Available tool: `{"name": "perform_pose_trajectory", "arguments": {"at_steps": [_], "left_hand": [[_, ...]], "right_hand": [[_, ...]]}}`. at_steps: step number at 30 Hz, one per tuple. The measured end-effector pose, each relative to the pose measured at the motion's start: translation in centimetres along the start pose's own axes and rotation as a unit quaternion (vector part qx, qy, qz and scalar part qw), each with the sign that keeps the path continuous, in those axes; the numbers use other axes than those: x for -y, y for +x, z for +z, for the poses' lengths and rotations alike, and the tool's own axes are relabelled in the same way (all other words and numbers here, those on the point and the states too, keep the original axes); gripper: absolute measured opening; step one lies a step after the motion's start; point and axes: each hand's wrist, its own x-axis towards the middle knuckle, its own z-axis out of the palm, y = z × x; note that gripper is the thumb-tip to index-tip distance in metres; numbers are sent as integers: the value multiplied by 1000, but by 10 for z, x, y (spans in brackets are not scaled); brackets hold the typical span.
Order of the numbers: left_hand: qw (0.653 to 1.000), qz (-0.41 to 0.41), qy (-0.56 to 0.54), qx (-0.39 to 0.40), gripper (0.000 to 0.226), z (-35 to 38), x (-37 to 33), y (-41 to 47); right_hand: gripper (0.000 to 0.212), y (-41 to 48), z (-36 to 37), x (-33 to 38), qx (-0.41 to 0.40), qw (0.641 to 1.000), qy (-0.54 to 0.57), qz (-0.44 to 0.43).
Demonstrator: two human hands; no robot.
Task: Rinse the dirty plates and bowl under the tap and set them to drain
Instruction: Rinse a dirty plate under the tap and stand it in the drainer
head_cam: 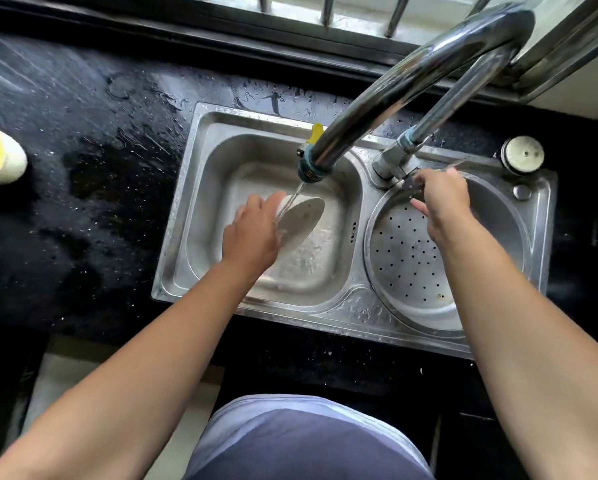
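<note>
Left hand [252, 233] grips a tilted white round ceramic plate [301, 221] in the left steel sink basin [200, 188]; right hand [441, 197] is closed on the tap handle.
Water from the curved chrome tap [387, 98] hits the plate's upper face. Advice: rotate it under the stream, then rack it in the perforated steel drainer [408, 258].

- Both forearms are bare from the lower edge of the frame up to the wrists; no sleeve shows.
- The left hand [252, 233] and right hand [441, 199] carry no glove, ring or watch.
- At the bottom centre, a blue-grey garment [304, 441] of smooth cloth covers the torso, lighter along its upper folds.
</note>
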Motion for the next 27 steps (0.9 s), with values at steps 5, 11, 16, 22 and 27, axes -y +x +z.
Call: {"name": "perform_pose_trajectory", "arguments": {"at_steps": [5, 11, 16, 22, 27], "left_hand": [[998, 61, 22, -4, 69, 3, 11, 0], [954, -144, -262, 4, 41, 10, 20, -1], [642, -399, -625, 195, 42, 6, 2, -22], [431, -416, -698, 391, 38, 3, -17, -35], [377, -392, -707, 451, 40, 8, -36, -34]], "right_hand": [[24, -1, -15, -4, 50, 995, -80, -26], [71, -30, -37, -45, 58, 990, -120, -39], [66, -87, -24, -69, 226, 947, -157, -167], [70, -97, -9, -51, 289, 890, -208, -284], [43, -79, -16, -40, 277, 880, -249, -295]]}}
